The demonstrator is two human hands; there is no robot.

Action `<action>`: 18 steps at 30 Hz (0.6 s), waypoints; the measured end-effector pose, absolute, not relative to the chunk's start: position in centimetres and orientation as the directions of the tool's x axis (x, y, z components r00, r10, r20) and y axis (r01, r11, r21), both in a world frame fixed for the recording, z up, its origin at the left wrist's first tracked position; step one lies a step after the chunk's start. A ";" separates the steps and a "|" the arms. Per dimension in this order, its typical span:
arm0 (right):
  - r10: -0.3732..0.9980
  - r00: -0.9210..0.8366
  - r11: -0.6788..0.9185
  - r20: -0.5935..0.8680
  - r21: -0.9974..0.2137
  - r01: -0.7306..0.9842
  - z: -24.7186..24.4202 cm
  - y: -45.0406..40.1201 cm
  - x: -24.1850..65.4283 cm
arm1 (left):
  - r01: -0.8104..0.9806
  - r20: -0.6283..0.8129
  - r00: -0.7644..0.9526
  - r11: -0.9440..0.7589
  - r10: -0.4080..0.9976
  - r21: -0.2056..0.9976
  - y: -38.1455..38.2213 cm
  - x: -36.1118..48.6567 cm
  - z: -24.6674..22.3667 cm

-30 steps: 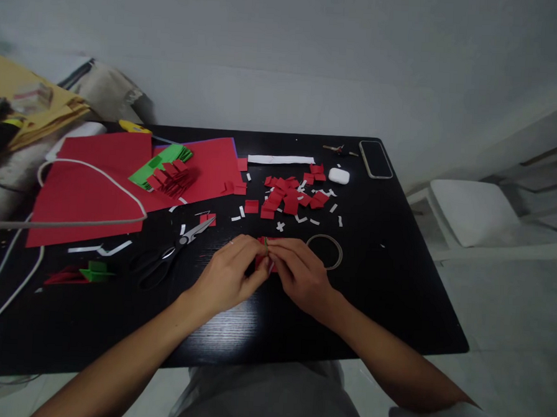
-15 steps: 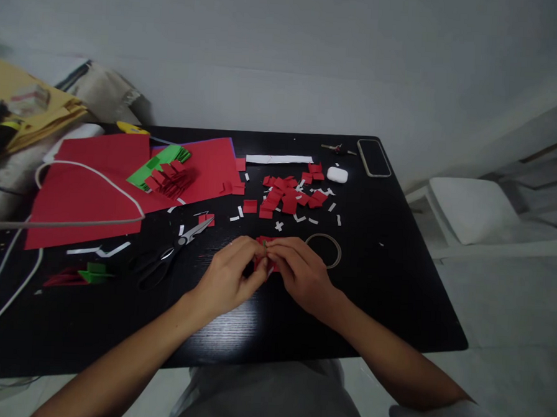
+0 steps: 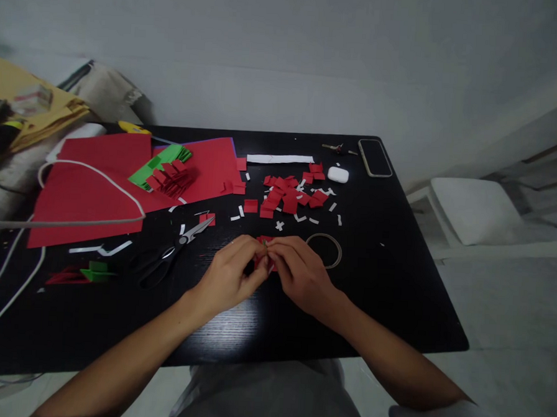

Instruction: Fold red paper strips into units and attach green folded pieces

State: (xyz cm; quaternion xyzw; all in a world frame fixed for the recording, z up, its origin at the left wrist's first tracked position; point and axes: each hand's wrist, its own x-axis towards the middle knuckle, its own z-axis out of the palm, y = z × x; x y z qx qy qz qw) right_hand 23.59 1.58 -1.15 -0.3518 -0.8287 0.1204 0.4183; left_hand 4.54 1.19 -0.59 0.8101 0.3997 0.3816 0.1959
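Observation:
My left hand [image 3: 231, 271] and my right hand [image 3: 305, 275] meet at the fingertips near the front middle of the table. Both are closed in a pinch. A folded red paper piece [image 3: 274, 267] shows between and behind the fingers, the left ones closed on it. Something small and pale sits at the touching fingertips, too hidden to name. To the right of my right hand lies a thin tan ring [image 3: 339, 256], like a slim roll of tape. Scissors [image 3: 183, 241] with black handles lie partly spread, left of my left hand.
Beyond my hands are a heap of folded red paper pieces [image 3: 289, 201] and scattered white strips. Red sheets [image 3: 87, 192], a green folded paper [image 3: 144, 175] and a white cable [image 3: 95, 225] are at left. A white case [image 3: 338, 174] and a phone [image 3: 375, 158] are at back right.
The view has shifted very slightly. Both hands stay in the same place with the fingertips together, and nothing on the table has visibly moved.

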 end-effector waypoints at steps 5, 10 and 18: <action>0.686 -0.398 0.722 0.608 -0.503 0.476 -1.3 1.6 23.5 | 0.482 0.443 0.380 -0.582 0.812 0.654 1.3 4.4 -0.7; 0.692 -0.397 0.718 0.603 -0.518 0.466 -1.3 1.6 23.6 | 0.483 0.431 0.378 -0.572 0.819 0.663 1.3 4.4 -0.4; 0.691 -0.432 0.721 0.579 -0.511 0.468 -1.0 1.7 23.8 | 0.494 0.410 0.381 -0.557 0.829 0.668 0.9 4.7 0.1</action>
